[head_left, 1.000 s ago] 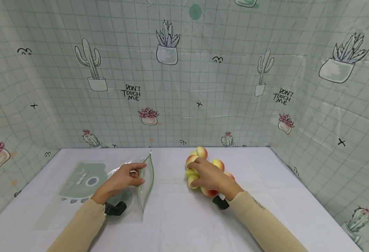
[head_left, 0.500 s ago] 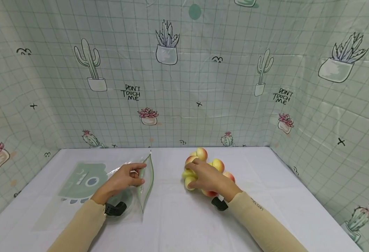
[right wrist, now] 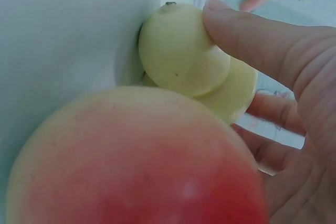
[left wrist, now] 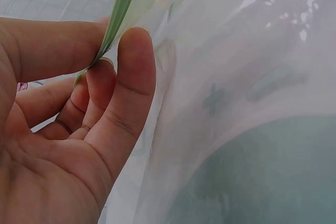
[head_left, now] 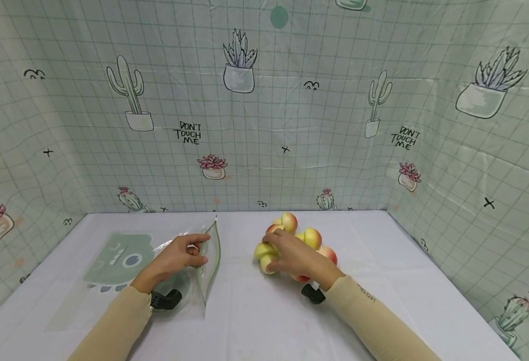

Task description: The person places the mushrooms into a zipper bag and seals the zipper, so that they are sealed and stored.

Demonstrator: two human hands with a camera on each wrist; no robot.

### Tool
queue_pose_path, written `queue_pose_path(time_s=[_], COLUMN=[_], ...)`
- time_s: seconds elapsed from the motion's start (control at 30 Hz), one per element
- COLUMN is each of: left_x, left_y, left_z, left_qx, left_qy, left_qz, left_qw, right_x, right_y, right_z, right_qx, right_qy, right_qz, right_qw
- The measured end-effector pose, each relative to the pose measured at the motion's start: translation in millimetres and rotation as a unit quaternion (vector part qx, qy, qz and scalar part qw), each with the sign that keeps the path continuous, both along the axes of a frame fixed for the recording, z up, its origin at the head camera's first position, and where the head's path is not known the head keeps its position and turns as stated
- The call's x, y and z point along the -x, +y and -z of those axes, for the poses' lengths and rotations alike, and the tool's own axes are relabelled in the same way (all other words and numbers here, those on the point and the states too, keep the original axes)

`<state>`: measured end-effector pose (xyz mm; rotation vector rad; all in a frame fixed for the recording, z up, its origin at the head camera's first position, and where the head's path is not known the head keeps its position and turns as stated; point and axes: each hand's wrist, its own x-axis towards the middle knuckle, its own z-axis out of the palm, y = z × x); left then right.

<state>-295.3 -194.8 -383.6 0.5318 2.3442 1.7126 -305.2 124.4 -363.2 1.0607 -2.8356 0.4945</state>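
Observation:
My left hand (head_left: 182,254) pinches the green-edged mouth of a clear zip bag (head_left: 213,265), which lies flat on the left with a green cartoon print. The left wrist view shows the bag's green strip (left wrist: 122,11) running between the fingers, its mouth bowed apart. My right hand (head_left: 301,255) holds two pale yellow-green fruits (right wrist: 181,51) together, thumb on the near one and fingers behind the other. Close in front of that wrist camera sits a red-blushed round fruit (right wrist: 136,166). Under and behind the right hand are several more yellow and red fruits (head_left: 312,238), partly hidden.
A white table (head_left: 246,321) lies under everything. Around it hangs a gridded curtain (head_left: 264,115) printed with cactus drawings, at the back and both sides. A black wrist strap (head_left: 314,293) shows below the right hand.
My right hand has shifted a little left, bringing the two pale fruits away from the pile. More of the other fruits show. The left hand and bag have stayed put.

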Motion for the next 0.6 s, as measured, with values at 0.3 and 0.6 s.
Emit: queue_pose_path(time_s=[0.3, 0.6], left_x=[-1.0, -0.5], left_y=[1.0, 1.9], left_z=[-1.4, -1.4], left_qx=[0.004, 0.009], left_qy=[0.004, 0.004], left_qz=[0.005, 0.005], left_qw=[1.0, 0.9999], right_x=[-3.2, -2.8], right_y=[-3.9, -6.3], right_z=[0.3, 0.3], right_qx=[0.014, 0.017], right_qy=[-0.015, -0.027], right_qz=[-0.005, -0.01], right_qw=[0.9998, 0.9994])
